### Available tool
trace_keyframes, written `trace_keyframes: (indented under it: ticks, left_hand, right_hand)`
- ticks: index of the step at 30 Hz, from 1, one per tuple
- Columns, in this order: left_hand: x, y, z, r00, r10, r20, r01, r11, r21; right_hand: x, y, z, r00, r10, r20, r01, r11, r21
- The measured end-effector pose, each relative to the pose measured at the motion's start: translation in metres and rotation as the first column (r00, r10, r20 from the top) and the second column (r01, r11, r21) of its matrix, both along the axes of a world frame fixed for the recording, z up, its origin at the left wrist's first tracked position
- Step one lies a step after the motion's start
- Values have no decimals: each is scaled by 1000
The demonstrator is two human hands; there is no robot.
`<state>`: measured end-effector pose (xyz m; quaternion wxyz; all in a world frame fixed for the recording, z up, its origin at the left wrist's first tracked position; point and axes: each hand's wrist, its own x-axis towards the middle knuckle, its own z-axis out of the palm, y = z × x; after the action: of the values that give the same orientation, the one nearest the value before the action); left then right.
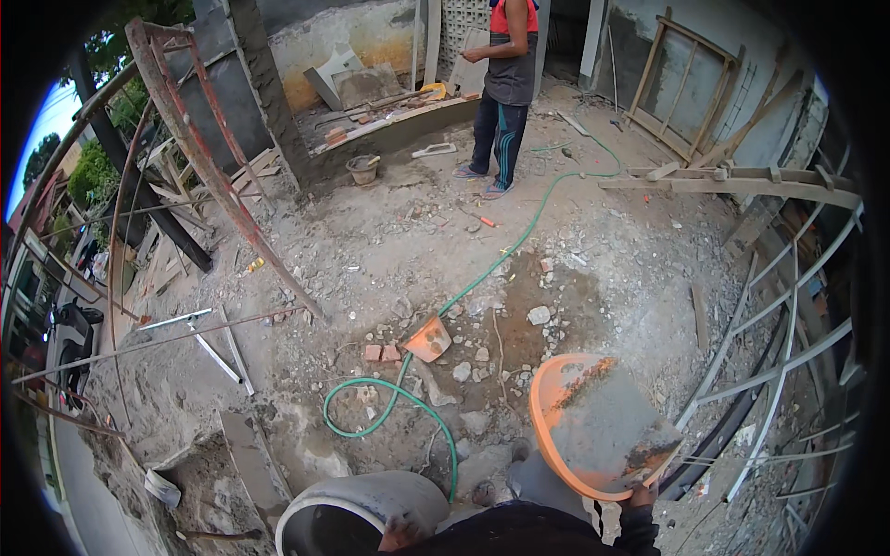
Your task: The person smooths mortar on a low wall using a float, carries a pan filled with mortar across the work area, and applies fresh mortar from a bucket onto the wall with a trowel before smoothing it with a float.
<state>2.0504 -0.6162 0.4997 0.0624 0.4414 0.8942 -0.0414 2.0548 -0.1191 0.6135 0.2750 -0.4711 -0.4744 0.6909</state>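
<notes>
Orange basin (593,422), round and shallow, is at the lower right of the view, tilted up on its edge, w/ wet grey mortar smeared over the inside. The right hand (642,496) clasps its lower rim, fingers curled around the edge. The left hand (400,533) rests on the rim of a big grey drum (366,519) at the bottom; if it grips or only touches, I cannot tell. I think the basin is thin plastic, so it will flex, and with mortar it is heavy on one side and slippery at the rim; better to take it w/ both hands on opposite edges. A green hose (445,320) snakes over the rubble floor, near a small orange bucket (428,339). Another person (505,88) stands far off by the wall.
</notes>
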Motion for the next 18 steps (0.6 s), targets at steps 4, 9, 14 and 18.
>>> trace_keyframes:
  ticks: [4, 9, 14, 18]
  left_hand:
    - [-61, 21, -15, 968, 156, 196, -147, 987, -59]
    - [-199, 74, -27, 753, 501, 426, -447, 865, -227]
    - [-317, 121, 0, 326, 770, 549, -700, 587, -407]
    - [-383, 147, 40, -130, 829, 545, -714, 303, -631]
  right_hand:
    - [-107, 44, -35, 999, 44, 24, -44, 999, 19]
    - [-278, 100, -101, 989, 108, 104, -102, 993, -62]
    - [-473, 136, -121, 931, 209, 300, -214, 977, -16]
    - [-579, 158, -106, 908, 366, 202, -355, 931, -89]
